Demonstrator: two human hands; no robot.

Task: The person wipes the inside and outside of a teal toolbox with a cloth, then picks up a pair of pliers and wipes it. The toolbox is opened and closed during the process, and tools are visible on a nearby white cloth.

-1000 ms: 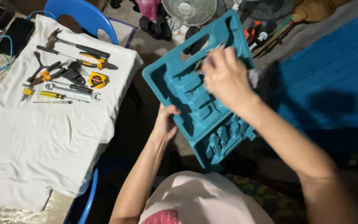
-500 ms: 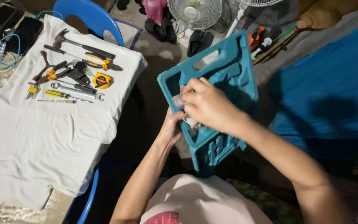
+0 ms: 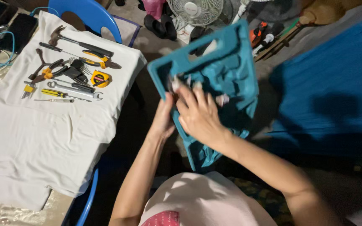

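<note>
both hands meet on the teal moulded tool tray [image 3: 231, 71], held tilted in front of the chest, its long axis running from the lower edge up to the handle cutout. left hand [image 3: 163, 119] grips its left rim; right hand [image 3: 197, 115] presses a pale cloth [image 3: 222, 99] inside. tools lie on the white cloth [image 3: 42, 134] to the left, a yellow tape measure [image 3: 100, 79] among them.

Home floor: fan [image 3: 191, 11], sandals [image 3: 160, 25].
</note>
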